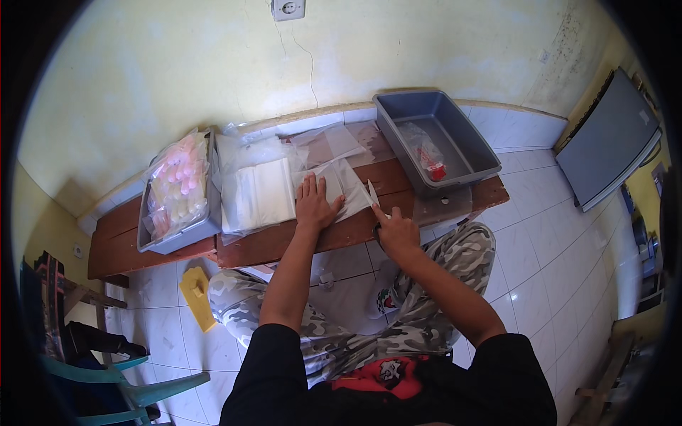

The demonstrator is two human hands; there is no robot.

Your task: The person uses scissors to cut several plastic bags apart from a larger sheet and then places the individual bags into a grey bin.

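My left hand [315, 205] lies flat with its fingers spread on a clear plastic bag [349, 186] on the brown wooden bench. My right hand [397, 229] grips a pair of scissors [372, 191], whose pale blades point away from me at the bag's right edge. Whether the blades touch the plastic I cannot tell. Left of my left hand lies a stack of clear plastic bags [258, 194], with more loose plastic behind it. A grey tub [214, 197] at the left holds bagged pink and cream items [181, 170].
A larger grey tub [439, 183] on the bench [330, 239] at the right holds a clear bag with red parts [423, 152]. A yellow plastic object [198, 303] lies on the tiled floor. A green plastic chair [154, 391] stands at lower left, a small fridge [613, 138] at right.
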